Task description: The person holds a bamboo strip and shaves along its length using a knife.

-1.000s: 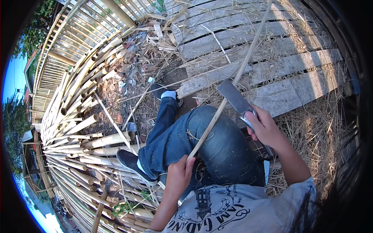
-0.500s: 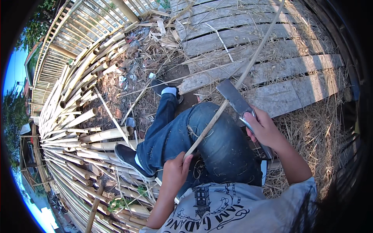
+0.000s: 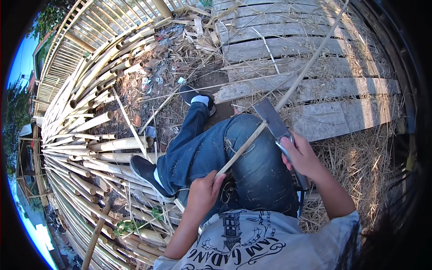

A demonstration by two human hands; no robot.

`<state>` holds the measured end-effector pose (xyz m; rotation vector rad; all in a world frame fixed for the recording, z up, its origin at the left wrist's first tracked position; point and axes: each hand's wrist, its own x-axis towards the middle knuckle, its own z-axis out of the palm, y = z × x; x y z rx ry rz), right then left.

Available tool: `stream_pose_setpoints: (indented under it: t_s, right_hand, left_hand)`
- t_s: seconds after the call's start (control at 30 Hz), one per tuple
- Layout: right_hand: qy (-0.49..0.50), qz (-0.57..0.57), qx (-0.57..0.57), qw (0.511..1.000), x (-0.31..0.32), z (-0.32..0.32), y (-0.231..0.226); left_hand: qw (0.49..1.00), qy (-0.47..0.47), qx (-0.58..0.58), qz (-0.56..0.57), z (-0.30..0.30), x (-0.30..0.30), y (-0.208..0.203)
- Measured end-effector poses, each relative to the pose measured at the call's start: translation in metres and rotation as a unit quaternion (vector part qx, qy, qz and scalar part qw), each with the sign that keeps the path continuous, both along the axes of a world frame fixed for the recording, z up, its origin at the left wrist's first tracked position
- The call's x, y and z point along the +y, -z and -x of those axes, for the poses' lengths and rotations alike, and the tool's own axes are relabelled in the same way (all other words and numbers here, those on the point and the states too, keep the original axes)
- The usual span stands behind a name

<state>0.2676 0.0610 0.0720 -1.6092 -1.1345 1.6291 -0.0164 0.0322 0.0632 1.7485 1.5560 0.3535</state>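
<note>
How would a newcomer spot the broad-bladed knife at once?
Start at the weathered plank platform, upper right. By its near edge, the right hand grips the broad-bladed knife. Its dark metal, squared-off blade sets it apart from the pale, slender bamboo strip it overlaps in view.

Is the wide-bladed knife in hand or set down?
In hand: the right hand grips the knife by its handle, blade overlapping the pale strip. Whether the edge bites in, I cannot tell.
</note>
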Motion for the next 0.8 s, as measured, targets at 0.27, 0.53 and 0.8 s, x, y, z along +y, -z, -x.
stream_pose_setpoints:
  t_s: [0.27,0.53,0.8]
  right_hand:
    - [-0.022,-0.007,-0.023,0.999,0.001,0.004,0.000]
    - [-0.053,-0.026,-0.037,0.998,-0.002,0.008,0.001]
    - [-0.031,-0.021,-0.007,0.999,-0.001,0.010,0.002]
  left_hand:
    - [1.000,0.002,0.011,-0.024,0.002,-0.002,0.005]
    - [1.000,0.005,-0.003,-0.021,0.006,-0.003,0.011]
    - [1.000,0.013,0.013,-0.025,0.005,-0.006,0.013]
